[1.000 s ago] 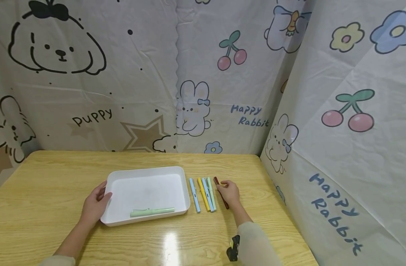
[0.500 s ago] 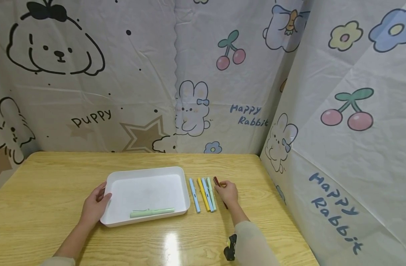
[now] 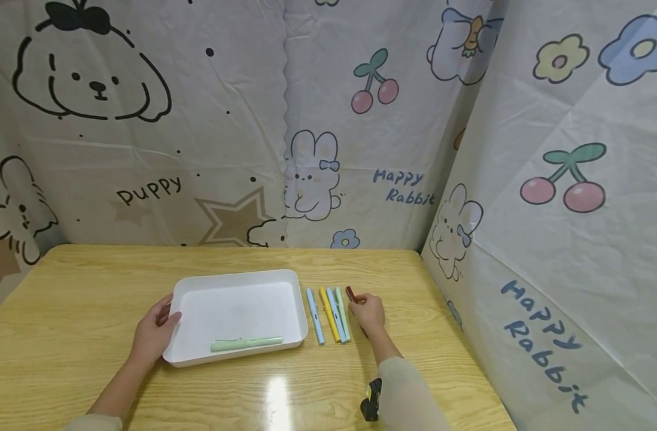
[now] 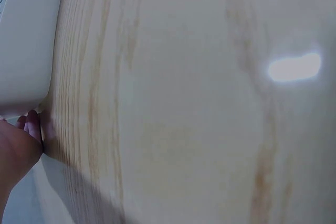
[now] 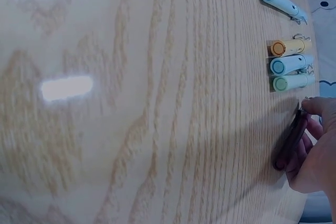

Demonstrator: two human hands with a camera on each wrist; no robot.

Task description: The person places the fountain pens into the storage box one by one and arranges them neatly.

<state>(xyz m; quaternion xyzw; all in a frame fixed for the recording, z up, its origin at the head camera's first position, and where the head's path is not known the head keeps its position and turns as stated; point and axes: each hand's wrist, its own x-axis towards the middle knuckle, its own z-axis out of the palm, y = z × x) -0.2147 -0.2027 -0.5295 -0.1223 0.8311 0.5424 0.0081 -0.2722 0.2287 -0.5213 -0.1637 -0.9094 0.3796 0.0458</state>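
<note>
With the dial centred on the tray in the head view, the white, shallow, rectangular tray with rounded corners [image 3: 234, 308] is placed on the yellow wood-grained surface [image 3: 210, 395]. Its short wall at 9 o'clock is gripped by the left hand [image 3: 155, 335], with the thumb laid over the rim. A pale green, slim cylindrical pen [image 3: 246, 344] is laid lengthwise inside the tray, near the 6 o'clock wall. Outside the tray, toward 3 o'clock, four pens are laid side by side in this order outward: a light blue cylindrical pen [image 3: 315, 317], set slightly apart; a yellow cylindrical pen [image 3: 329, 314]; a second light blue pen [image 3: 335, 314]; and a mint-green cylindrical pen [image 3: 341, 314]. Farther out at 3 o'clock, a dark red-brown cylindrical pen [image 5: 290, 142] is pinched between the thumb and fingers of the right hand [image 3: 368, 311]; its far end is pointed toward 11 o'clock. Whether the surface is touched by this pen cannot be told. At 12 o'clock, the surface is backed by a white sheet printed with cartoons [image 3: 226, 143].
</note>
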